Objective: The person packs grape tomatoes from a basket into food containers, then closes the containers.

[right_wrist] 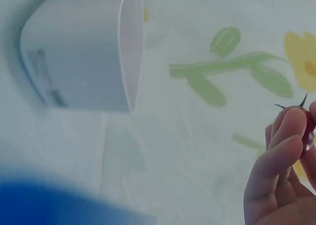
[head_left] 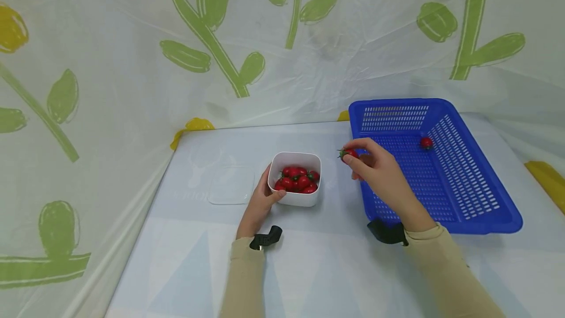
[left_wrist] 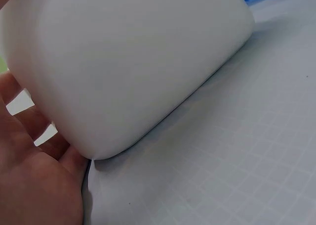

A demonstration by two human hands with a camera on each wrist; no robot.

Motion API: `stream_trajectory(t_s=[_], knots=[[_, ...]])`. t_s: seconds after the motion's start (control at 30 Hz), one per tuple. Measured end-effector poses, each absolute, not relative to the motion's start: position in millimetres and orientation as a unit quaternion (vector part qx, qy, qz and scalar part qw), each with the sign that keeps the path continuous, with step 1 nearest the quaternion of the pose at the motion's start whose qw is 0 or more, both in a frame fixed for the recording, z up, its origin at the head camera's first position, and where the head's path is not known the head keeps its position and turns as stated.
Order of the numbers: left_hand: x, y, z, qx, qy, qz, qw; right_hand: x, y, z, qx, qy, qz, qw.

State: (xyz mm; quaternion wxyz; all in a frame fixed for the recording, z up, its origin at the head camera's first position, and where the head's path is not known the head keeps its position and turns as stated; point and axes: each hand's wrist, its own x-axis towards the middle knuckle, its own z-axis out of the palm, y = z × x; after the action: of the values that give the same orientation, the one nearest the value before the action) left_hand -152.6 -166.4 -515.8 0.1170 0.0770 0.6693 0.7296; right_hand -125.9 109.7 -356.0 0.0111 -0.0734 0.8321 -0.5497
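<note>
Small and red with a green stem top, a cherry tomato [head_left: 351, 152] is pinched between the thumb and fingers of my right hand [head_left: 383, 173], beside the blue basket's left rim. My left hand [head_left: 258, 208] grips a white square container [head_left: 299, 199] from its left side, thumb at the front rim. Inside it lie several cherry tomatoes [head_left: 302, 181]. In the left wrist view the container's wall [left_wrist: 128, 62] fills the upper part, with my palm along its lower left corner. The right wrist view has the held tomato [right_wrist: 308, 142] at its right edge, partly covered by fingers.
A blue slotted basket [head_left: 397, 102] stands on the right, with one cherry tomato [head_left: 426, 143] near its back right wall. Left of the container, a clear flat lid [head_left: 230, 185] lies on the white table [head_left: 194, 254]. A leaf-printed curtain [head_left: 132, 63] hangs behind the table.
</note>
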Motion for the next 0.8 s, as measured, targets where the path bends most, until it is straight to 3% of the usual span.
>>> stream_trajectory(t_s=[0.57, 0.8], knots=[[-153, -166, -516, 0.081, 0.669, 0.73, 0.118, -113, 48, -372, -0.042, 0.766, -0.639, -0.05], [-152, -167, -516, 0.079, 0.67, 0.729, 0.117, -117, 39, -404, -0.03, 0.79, -0.61, -0.056]])
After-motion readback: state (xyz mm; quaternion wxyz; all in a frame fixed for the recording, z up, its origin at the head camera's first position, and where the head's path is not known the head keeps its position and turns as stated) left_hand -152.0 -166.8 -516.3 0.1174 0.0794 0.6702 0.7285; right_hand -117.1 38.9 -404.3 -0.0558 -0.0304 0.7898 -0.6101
